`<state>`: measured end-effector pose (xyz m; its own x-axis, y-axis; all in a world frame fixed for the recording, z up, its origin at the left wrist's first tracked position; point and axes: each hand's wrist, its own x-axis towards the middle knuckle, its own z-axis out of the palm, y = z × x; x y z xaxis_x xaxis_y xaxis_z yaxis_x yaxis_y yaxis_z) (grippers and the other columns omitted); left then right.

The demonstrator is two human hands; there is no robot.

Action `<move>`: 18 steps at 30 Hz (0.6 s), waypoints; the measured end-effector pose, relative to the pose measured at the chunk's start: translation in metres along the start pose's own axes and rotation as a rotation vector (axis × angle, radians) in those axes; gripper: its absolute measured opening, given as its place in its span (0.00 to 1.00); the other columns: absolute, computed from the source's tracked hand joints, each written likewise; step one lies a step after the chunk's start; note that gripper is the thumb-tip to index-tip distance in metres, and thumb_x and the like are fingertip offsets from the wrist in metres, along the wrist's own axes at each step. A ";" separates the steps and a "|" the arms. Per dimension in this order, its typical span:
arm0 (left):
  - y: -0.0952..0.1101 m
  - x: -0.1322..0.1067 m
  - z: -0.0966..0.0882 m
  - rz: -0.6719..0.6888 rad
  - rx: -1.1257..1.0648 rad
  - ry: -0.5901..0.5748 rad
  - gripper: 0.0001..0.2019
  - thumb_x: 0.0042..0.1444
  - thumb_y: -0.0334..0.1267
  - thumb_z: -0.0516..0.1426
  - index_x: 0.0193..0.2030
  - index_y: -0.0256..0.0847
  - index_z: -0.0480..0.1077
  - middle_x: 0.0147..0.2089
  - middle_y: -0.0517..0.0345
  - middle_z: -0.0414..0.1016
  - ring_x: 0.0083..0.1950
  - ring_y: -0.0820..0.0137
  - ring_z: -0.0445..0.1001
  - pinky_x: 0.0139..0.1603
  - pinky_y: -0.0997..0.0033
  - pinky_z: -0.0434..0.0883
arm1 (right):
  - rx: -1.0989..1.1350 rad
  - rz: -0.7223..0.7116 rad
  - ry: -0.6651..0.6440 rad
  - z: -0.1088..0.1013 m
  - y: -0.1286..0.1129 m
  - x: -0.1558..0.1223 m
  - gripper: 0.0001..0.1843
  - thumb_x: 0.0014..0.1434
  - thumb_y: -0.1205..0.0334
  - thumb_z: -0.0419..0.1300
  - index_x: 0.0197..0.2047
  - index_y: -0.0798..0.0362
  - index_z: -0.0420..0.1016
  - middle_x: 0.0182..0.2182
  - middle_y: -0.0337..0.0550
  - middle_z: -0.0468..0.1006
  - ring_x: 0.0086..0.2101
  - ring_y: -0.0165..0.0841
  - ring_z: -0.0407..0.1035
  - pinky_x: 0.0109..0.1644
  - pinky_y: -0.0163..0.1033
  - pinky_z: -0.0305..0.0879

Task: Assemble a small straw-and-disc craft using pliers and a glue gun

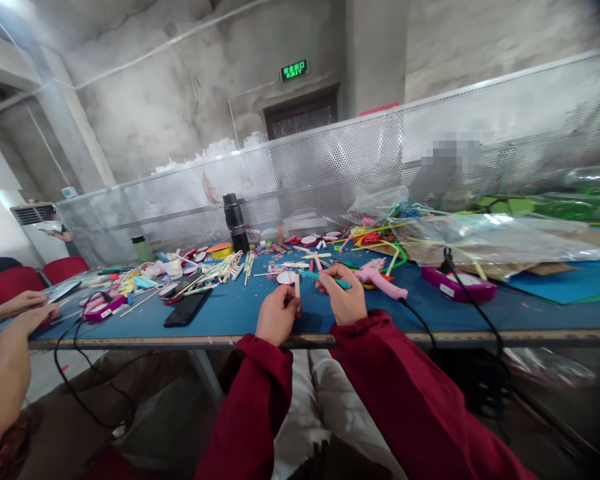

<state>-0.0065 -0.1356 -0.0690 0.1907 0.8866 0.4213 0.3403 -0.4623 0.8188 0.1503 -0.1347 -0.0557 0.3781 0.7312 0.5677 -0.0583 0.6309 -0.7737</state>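
Observation:
My left hand [277, 315] is closed around a pale craft stick [297, 283] that stands upright above the blue table [240, 310]. My right hand [343, 293] is closed on a teal stick [325, 278] held level, its left end close to the pale stick. Both sleeves are dark red. A pink glue gun [380, 278] lies just right of my right hand, its black cable running off the table edge.
A black phone [186, 309], loose sticks [220, 267], round craft pieces and a black bottle [236, 222] lie to the left and behind. A purple box [463, 283] and plastic bags sit right. Another person's arms [10, 333] reach in at far left. A perforated metal screen backs the table.

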 end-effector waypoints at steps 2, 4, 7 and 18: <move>0.000 0.000 0.000 -0.002 0.001 0.000 0.03 0.59 0.34 0.55 0.34 0.41 0.66 0.29 0.63 0.74 0.25 0.75 0.72 0.29 0.75 0.66 | -0.006 0.003 0.000 0.000 0.000 0.000 0.08 0.52 0.58 0.63 0.26 0.51 0.71 0.21 0.37 0.74 0.24 0.30 0.68 0.31 0.36 0.65; 0.001 0.000 0.000 0.000 0.004 0.000 0.03 0.59 0.34 0.55 0.34 0.41 0.66 0.29 0.63 0.75 0.26 0.75 0.72 0.30 0.75 0.66 | -0.014 0.008 0.004 0.000 0.000 0.000 0.08 0.52 0.58 0.63 0.26 0.51 0.71 0.21 0.37 0.74 0.25 0.30 0.68 0.31 0.37 0.65; 0.002 -0.001 0.000 -0.004 0.011 0.003 0.03 0.59 0.35 0.55 0.34 0.42 0.66 0.29 0.64 0.75 0.26 0.75 0.72 0.30 0.76 0.66 | -0.015 0.009 0.002 -0.001 0.000 0.000 0.07 0.52 0.58 0.63 0.27 0.51 0.71 0.21 0.37 0.75 0.25 0.31 0.68 0.31 0.37 0.65; 0.002 -0.002 0.000 0.005 0.006 -0.002 0.03 0.59 0.34 0.55 0.34 0.42 0.65 0.29 0.64 0.74 0.26 0.75 0.72 0.30 0.75 0.67 | -0.012 0.003 -0.028 0.000 -0.001 0.000 0.09 0.53 0.57 0.63 0.27 0.51 0.71 0.21 0.37 0.75 0.26 0.31 0.69 0.32 0.36 0.66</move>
<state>-0.0059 -0.1381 -0.0680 0.1944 0.8843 0.4244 0.3452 -0.4667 0.8143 0.1500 -0.1355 -0.0549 0.3519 0.7403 0.5728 -0.0484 0.6255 -0.7787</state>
